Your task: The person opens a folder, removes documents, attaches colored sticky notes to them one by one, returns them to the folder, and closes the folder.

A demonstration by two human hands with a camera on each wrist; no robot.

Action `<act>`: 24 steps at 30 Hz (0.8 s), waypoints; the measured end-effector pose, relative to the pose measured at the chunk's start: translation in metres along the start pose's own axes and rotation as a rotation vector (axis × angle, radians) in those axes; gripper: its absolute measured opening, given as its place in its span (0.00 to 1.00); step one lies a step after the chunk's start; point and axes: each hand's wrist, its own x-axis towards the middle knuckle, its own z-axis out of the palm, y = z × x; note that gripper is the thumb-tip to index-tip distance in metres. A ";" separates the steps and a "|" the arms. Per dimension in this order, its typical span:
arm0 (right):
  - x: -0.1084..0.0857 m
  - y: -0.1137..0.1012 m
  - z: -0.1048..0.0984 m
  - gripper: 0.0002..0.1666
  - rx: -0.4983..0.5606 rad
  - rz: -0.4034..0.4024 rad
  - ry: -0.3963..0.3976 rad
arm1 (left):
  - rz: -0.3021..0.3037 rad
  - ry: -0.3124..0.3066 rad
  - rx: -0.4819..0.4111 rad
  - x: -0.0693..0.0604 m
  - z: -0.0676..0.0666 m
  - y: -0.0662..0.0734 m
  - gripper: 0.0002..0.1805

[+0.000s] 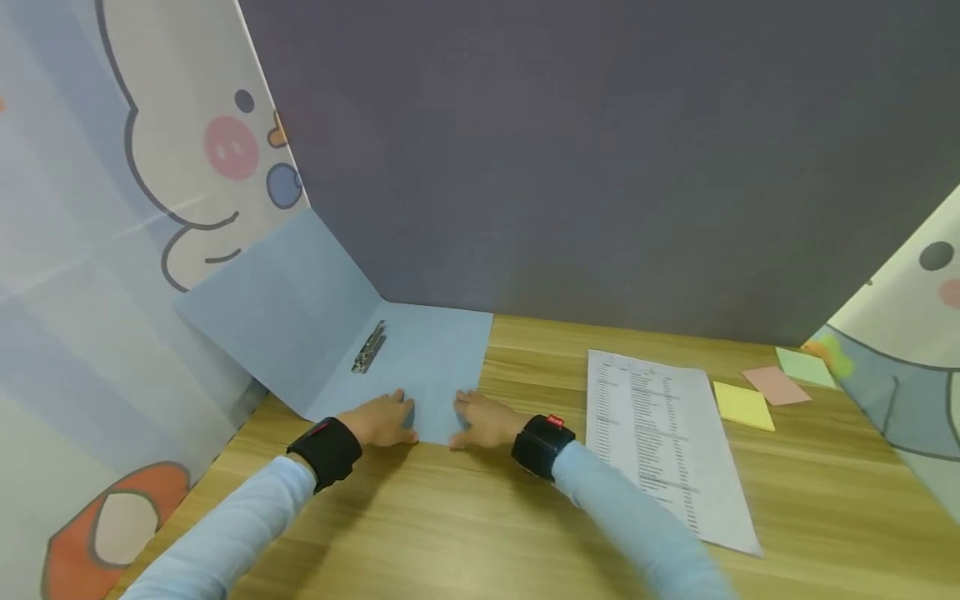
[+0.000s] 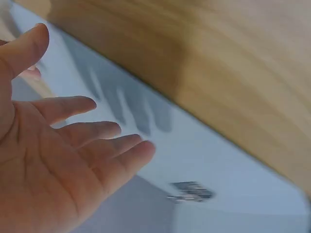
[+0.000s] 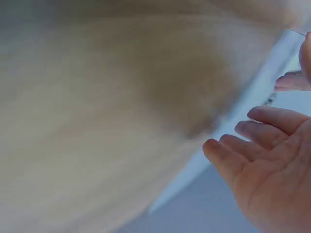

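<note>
A light blue folder (image 1: 438, 350) lies opened on the wooden table, its cover (image 1: 281, 300) leaning up against the left wall. Near the fold sits a metal clip (image 1: 369, 347), which also shows in the left wrist view as a blurred clip (image 2: 192, 191). My left hand (image 1: 381, 419) is over the folder's front edge, palm visible and fingers loosely spread in the left wrist view. Facing it, my right hand (image 1: 487, 421) is at the folder's front right corner, its fingers (image 3: 262, 131) relaxed. Neither hand grips anything; whether they touch the folder I cannot tell.
A printed sheet stack (image 1: 663, 442) lies right of my right hand. Beyond it are a yellow sticky pad (image 1: 742, 406), a pink one (image 1: 777, 385) and a green one (image 1: 805, 367). A grey panel (image 1: 600, 167) stands behind, and patterned cloth walls (image 1: 67, 333) flank the table.
</note>
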 end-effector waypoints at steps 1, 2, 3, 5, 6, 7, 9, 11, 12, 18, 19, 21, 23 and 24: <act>-0.009 0.003 -0.004 0.41 0.016 -0.018 0.011 | 0.030 0.007 0.010 0.000 -0.001 0.007 0.35; -0.020 0.007 -0.008 0.40 0.035 -0.031 0.021 | 0.061 0.014 0.018 0.000 -0.002 0.015 0.35; -0.033 0.011 -0.013 0.38 0.047 -0.042 0.034 | 0.100 0.023 0.032 0.000 -0.003 0.023 0.34; -0.059 0.023 -0.022 0.35 0.050 -0.047 0.060 | 0.190 0.042 0.063 0.000 -0.003 0.044 0.31; -0.073 0.030 -0.025 0.34 0.050 -0.040 0.075 | 0.234 0.046 0.082 0.000 -0.003 0.055 0.31; -0.086 0.038 -0.028 0.34 0.054 -0.027 0.088 | 0.276 0.050 0.106 -0.001 -0.003 0.066 0.30; -0.110 0.055 -0.031 0.34 0.048 0.025 0.107 | 0.359 0.057 0.164 0.000 -0.001 0.089 0.30; -0.133 0.073 -0.032 0.34 0.038 0.089 0.114 | 0.425 0.055 0.218 0.002 0.002 0.113 0.30; -0.144 0.083 -0.032 0.34 0.030 0.121 0.117 | 0.450 0.049 0.243 0.005 0.004 0.124 0.31; -0.195 0.131 -0.031 0.33 0.048 0.269 0.096 | 0.616 0.019 0.329 0.026 0.016 0.181 0.34; -0.201 0.137 -0.032 0.34 0.063 0.288 0.097 | 0.642 0.021 0.336 0.030 0.017 0.188 0.33; -0.212 0.147 -0.033 0.34 0.096 0.318 0.102 | 0.681 0.021 0.350 0.036 0.019 0.200 0.33; -0.221 0.155 -0.034 0.34 0.093 0.337 0.110 | 0.701 0.024 0.356 0.040 0.020 0.210 0.31; -0.225 0.159 -0.034 0.35 0.093 0.350 0.108 | 0.697 0.017 0.352 0.042 0.020 0.214 0.31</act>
